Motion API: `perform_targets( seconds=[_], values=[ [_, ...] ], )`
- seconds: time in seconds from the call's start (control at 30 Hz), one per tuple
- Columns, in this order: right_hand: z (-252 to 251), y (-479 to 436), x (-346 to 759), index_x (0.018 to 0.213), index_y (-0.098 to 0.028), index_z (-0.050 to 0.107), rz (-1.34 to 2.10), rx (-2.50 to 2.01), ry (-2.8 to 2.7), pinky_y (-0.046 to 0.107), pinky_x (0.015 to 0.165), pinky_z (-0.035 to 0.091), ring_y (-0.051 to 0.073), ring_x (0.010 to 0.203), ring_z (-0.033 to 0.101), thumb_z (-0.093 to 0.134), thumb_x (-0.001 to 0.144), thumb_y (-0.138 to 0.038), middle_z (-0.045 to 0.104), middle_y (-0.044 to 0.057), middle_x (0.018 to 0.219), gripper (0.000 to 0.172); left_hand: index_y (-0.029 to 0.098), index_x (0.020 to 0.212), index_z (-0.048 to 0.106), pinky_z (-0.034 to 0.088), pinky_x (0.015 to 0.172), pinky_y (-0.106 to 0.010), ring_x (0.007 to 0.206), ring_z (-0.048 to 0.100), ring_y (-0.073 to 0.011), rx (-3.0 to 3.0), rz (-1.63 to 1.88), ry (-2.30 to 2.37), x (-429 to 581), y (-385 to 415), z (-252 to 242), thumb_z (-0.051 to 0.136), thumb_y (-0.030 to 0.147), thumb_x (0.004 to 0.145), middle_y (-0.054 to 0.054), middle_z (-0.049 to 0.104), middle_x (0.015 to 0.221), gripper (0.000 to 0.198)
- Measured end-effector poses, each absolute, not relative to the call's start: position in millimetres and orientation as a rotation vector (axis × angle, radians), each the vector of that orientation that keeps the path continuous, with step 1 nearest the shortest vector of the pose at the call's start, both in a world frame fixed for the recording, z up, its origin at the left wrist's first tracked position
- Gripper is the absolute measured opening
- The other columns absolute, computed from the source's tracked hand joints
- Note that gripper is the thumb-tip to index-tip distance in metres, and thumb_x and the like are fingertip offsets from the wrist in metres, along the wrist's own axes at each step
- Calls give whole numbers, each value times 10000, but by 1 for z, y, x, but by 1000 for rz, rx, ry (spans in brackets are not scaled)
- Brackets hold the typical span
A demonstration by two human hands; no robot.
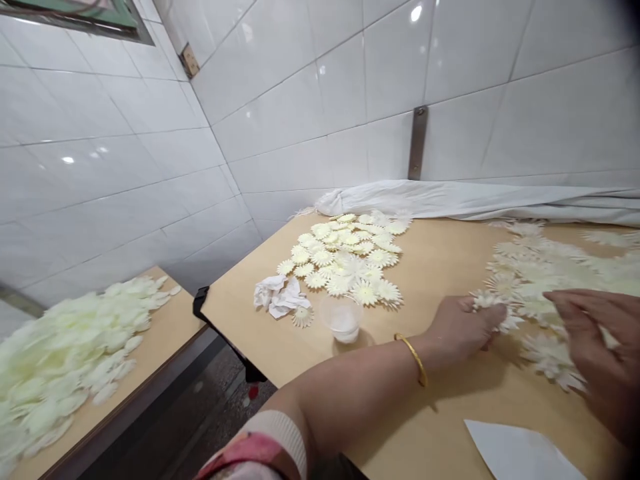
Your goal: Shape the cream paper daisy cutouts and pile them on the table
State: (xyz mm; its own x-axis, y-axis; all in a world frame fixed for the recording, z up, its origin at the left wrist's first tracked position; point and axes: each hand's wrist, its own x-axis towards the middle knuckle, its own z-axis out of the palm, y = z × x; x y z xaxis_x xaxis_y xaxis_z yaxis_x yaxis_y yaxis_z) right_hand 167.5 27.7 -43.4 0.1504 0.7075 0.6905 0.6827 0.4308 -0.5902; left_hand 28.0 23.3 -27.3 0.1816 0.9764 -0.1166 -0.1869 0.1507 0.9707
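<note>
My left hand (467,327), with a gold bangle (414,358) on its wrist, reaches over the light wooden table (440,267) and pinches a cream paper flower (484,301) at the near edge of a loose spread of flowers (543,283). My right hand (597,350) rests at the right edge of the view, its fingers over that spread. Whether it holds a piece is hidden. Farther left lies a tighter group of daisy-shaped paper flowers (345,257), beside a small clear cup (343,319) of white liquid and crumpled white tissue (280,297).
A white sheet of paper (520,453) lies at the table's near edge. Rolled white cloth (475,203) runs along the white tiled wall (320,100). On a second table (173,327) at left sits a heap of pale petals (65,360). The floor shows between the tables.
</note>
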Motion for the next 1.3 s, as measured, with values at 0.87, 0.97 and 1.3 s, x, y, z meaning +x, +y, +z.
perform_targets(
  seconds=[0.87,0.97,1.3],
  values=[
    [-11,9,161,652,-198,482,483,-1368,-1406,246,482,346,114,484,428,457,793,-358,457,-31,514,215,151,651,500,333,400,-198,379,444,-79,1104,957,811,26,2,-8,602,457,687,13,480,451,325],
    [-10,18,176,663,-194,496,451,-1381,-1291,245,474,354,113,480,426,494,764,-378,445,-35,518,211,156,665,486,337,393,-193,385,470,-87,1101,989,854,24,3,-8,582,474,700,17,486,450,333],
    [-7,14,169,665,-182,498,974,-1082,-1343,210,500,330,79,531,393,588,722,-376,426,-49,578,221,144,770,564,386,440,-226,443,520,-95,1028,1043,837,20,7,-12,711,350,599,-32,602,650,306]
  ],
)
